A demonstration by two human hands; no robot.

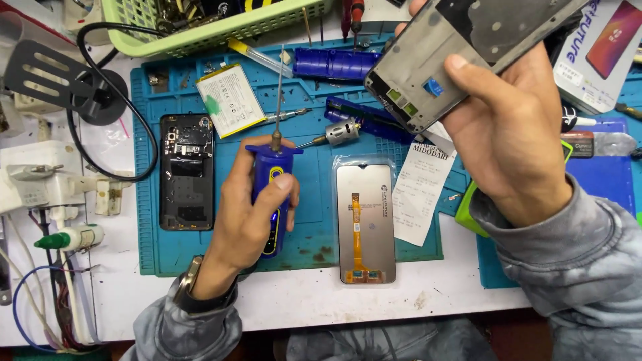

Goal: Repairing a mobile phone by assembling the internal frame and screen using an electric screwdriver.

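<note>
one phone frame (461,47), top cut off, in right hand (515,134).

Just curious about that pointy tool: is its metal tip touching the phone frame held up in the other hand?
Apart. The head view shows the tool's tip well left of the phone frame, with mat between.

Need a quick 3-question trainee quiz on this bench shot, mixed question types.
1. True or false: the left hand holds the blue tool with its tip pointing up.
2. What does the right hand hold? A) battery B) phone frame C) receipt
3. What lies on the mat just right of the blue tool?

Key: 1 true; 2 B; 3 the screen, face down, with an orange flex cable.
</note>
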